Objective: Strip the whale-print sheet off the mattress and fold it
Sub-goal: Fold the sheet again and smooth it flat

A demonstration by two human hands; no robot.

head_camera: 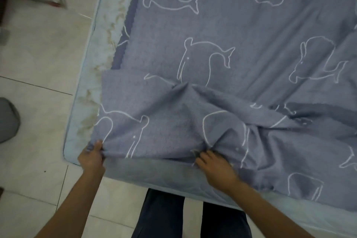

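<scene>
Mattress (85, 120) on tile floor (38, 54), its stained pale edge bare along the left side. Whale-print sheet (251, 25) covers most of it; the near-left part is loose, doubled back and bunched, and the right part hangs over the near edge. Fabric looks thin, light and limp, likely to sag and wrinkle, so best taken by corners and hem with hands well apart. Left hand (91, 157) pinches the sheet corner at the mattress's near-left corner, thumb on top. Right hand (216, 168) has fingers curled into gathered near hem, gripping it.

no readable txt, labels or nos., sheet (241, 31) w/ whale outlines only
</scene>
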